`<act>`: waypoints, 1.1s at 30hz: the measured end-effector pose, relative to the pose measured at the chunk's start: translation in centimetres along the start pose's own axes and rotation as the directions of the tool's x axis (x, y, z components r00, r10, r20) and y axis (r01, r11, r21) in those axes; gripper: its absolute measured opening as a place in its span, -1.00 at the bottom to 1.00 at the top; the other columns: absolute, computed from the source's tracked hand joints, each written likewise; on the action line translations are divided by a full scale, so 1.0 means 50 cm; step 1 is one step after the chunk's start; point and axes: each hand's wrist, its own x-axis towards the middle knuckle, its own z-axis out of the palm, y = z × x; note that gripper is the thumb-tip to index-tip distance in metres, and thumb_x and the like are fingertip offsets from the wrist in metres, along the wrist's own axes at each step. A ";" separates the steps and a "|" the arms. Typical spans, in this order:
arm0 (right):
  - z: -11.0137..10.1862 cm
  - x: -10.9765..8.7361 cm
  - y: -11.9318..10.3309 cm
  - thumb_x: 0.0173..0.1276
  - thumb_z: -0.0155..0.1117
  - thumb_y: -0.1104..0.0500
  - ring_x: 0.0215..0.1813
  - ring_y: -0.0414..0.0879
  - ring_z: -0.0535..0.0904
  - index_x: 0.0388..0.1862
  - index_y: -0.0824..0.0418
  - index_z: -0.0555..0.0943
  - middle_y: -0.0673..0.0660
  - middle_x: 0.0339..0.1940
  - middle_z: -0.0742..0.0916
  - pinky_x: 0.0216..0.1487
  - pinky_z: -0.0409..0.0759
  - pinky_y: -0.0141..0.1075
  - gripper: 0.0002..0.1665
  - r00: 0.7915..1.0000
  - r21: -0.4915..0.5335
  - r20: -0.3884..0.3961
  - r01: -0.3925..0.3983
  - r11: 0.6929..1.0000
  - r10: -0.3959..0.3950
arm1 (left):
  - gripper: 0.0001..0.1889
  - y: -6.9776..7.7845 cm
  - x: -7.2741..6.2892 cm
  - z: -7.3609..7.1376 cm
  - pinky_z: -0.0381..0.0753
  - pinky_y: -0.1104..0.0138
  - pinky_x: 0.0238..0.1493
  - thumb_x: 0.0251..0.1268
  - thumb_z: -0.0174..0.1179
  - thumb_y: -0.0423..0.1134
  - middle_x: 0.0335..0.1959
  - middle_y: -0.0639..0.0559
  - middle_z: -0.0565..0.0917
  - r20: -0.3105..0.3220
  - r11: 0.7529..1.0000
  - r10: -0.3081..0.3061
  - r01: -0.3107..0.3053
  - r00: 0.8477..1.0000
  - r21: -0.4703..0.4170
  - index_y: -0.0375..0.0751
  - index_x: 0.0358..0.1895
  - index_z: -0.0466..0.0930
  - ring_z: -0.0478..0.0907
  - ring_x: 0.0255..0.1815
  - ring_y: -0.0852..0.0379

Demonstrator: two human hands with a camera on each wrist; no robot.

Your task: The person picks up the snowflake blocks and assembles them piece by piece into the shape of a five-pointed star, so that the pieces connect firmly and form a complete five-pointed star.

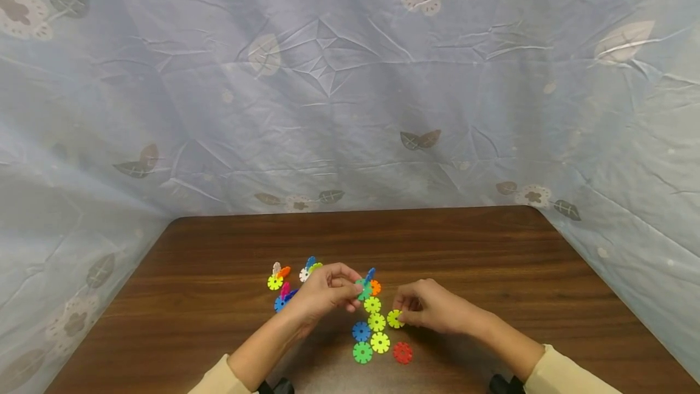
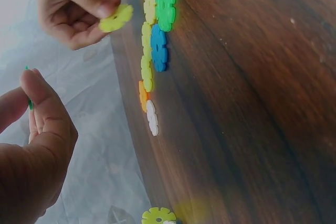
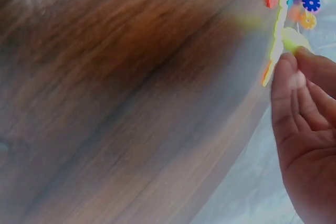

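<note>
My left hand [image 1: 328, 290] pinches a green notched plastic disc [image 1: 363, 289] between thumb and fingers; a blue disc [image 1: 370, 274] stands up at its top. In the left wrist view that green disc [image 2: 30, 103] shows only as a thin edge. A yellow notched disc [image 1: 395, 319] is pinched by the thumb and fingers of my right hand [image 1: 432, 307], raised above the table in the left wrist view. Between and below both hands lie loose discs: several yellow ones [image 1: 377, 321], an orange [image 1: 375, 287], a blue [image 1: 361, 331], a green [image 1: 362, 352] and a red [image 1: 403, 352].
Left of my left hand stand small joined clusters of discs: one with yellow and orange [image 1: 276, 282], one with blue and pink [image 1: 281, 303], one with white and blue [image 1: 304, 274]. The brown wooden table [image 1: 465, 242] meets a patterned cloth [image 1: 350, 138] behind and at the sides.
</note>
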 end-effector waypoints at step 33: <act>0.005 0.013 -0.043 0.48 0.37 0.21 -0.24 -0.07 0.79 -0.12 0.14 0.69 0.18 -0.25 0.83 -0.18 0.79 -0.29 -0.94 0.906 0.089 -0.397 0.197 0.976 -0.147 | -0.74 -0.003 0.004 0.005 0.77 0.33 -0.13 0.52 0.23 -0.29 -0.46 0.13 0.74 0.015 0.999 0.009 -0.010 1.000 0.036 -0.43 0.07 0.51 0.69 -0.41 0.24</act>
